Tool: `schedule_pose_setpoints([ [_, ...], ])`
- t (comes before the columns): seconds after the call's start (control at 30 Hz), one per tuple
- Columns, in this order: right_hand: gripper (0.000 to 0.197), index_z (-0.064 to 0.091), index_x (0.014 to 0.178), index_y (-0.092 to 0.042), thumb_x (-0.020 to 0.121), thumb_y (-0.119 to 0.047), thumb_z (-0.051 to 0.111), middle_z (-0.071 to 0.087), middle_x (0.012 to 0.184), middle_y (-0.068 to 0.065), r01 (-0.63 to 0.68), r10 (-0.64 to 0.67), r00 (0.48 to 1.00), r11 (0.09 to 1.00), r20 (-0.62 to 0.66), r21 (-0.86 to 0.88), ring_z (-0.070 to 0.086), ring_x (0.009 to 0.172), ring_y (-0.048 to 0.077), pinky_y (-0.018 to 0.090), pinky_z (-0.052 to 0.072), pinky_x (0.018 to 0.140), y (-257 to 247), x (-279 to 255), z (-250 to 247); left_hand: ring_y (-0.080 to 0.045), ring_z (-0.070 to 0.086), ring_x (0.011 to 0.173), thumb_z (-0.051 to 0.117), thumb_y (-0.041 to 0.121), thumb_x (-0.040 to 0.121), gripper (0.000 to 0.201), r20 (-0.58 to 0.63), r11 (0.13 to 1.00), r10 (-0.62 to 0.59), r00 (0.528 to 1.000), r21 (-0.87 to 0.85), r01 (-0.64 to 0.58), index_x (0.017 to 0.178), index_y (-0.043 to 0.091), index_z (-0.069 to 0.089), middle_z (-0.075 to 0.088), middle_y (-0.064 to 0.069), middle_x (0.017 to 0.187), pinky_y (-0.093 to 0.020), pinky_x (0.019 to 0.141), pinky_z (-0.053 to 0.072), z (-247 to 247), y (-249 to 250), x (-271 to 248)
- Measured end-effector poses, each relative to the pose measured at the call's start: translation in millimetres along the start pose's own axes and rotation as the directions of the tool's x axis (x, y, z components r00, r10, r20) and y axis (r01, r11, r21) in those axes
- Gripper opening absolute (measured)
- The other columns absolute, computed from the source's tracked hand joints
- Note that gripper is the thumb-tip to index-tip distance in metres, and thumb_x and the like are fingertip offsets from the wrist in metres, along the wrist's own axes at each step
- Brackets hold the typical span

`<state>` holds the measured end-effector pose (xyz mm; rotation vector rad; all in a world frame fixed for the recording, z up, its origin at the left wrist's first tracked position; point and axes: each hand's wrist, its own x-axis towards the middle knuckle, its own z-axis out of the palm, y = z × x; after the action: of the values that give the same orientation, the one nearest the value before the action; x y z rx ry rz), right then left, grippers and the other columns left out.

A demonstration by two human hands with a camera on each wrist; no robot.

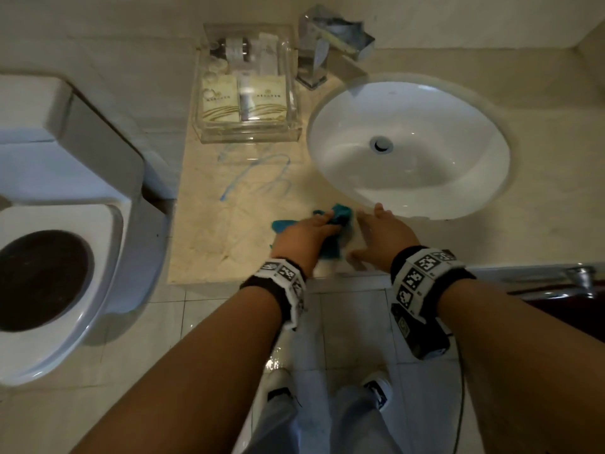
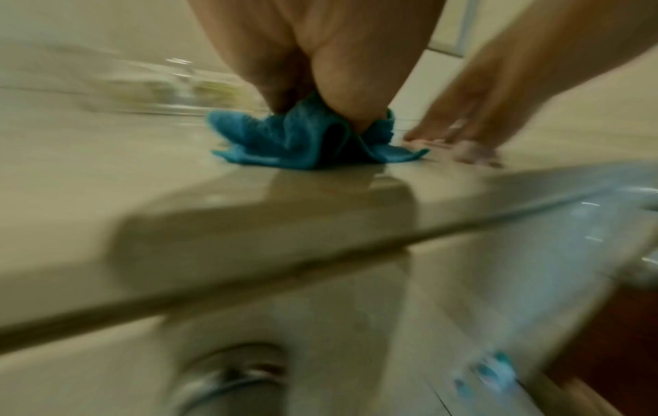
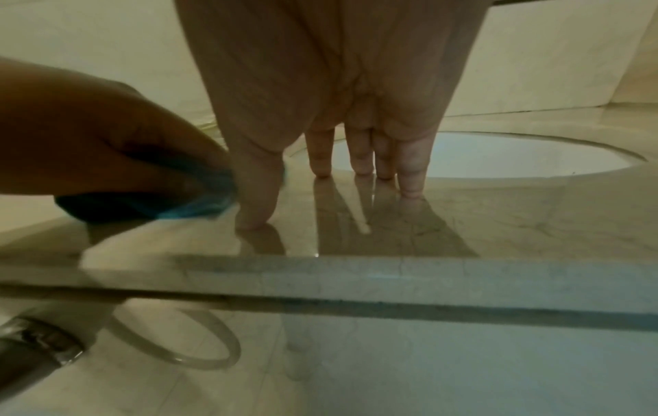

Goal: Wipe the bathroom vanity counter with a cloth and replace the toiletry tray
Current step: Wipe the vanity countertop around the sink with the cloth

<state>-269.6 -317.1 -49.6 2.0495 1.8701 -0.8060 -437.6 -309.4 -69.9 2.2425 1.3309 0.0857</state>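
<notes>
While the left hand (image 1: 302, 235) is gripping the bunched teal cloth (image 2: 306, 138) beside the sink (image 1: 409, 142), no long axis is showing. Right hand (image 1: 381, 235) is resting flat, fingers (image 3: 359, 154) straight, slightly spread. Clear tray (image 1: 245, 134) is sitting left of the sink.

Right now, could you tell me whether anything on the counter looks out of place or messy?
Yes: blue squiggly streaks mark the counter just in front of the clear tray, left of the sink. The left hand holds the teal cloth nearer the front edge, short of them.

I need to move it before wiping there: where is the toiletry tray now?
In the head view, the clear toiletry tray sits at the back of the counter, left of the faucet and sink, behind blue smears.
</notes>
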Motion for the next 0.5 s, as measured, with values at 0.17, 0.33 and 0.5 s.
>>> schedule_pose_setpoints([
  [0.17, 0.098, 0.008, 0.150, -0.023, 0.076, -0.047, 0.068, -0.005, 0.158, 0.013, -0.007, 0.005, 0.999, 0.999, 0.033, 0.049, 0.003, 0.146, 0.031, 0.041, 0.018, 0.117, 4, 0, 2, -0.025, 0.030, 0.140, 0.048, 0.002, 0.092, 0.057, -0.128, 0.947, -0.320, 0.939, -0.035, 0.319, 0.144, 0.024, 0.038, 0.017, 0.000, 0.158, -0.031, 0.114, 0.020, -19, -44, 3],
  [0.33, 0.097, 0.009, 0.150, -0.023, 0.077, -0.047, 0.068, -0.003, 0.158, 0.013, 0.006, -0.007, 1.000, 0.999, 0.009, 0.037, 0.004, 0.146, 0.031, 0.040, 0.017, 0.117, 4, 2, 3, -0.025, 0.023, 0.143, 0.046, 0.006, 0.094, 0.050, -0.165, 0.983, -0.181, 0.970, -0.062, 0.173, 0.142, 0.019, 0.041, 0.018, -0.006, 0.158, -0.027, 0.116, 0.011, 7, -13, 13],
  [0.5, 0.096, 0.011, 0.150, -0.025, 0.075, -0.048, 0.067, 0.002, 0.158, 0.015, 0.004, -0.003, 1.000, 0.999, -0.010, 0.032, 0.011, 0.145, 0.032, 0.041, 0.022, 0.116, 0, 1, 2, -0.022, 0.023, 0.144, 0.047, 0.005, 0.095, 0.047, -0.075, 0.993, 0.007, 0.997, -0.119, -0.016, 0.139, 0.021, 0.046, 0.023, -0.001, 0.156, -0.022, 0.115, 0.006, 22, -2, 1],
])
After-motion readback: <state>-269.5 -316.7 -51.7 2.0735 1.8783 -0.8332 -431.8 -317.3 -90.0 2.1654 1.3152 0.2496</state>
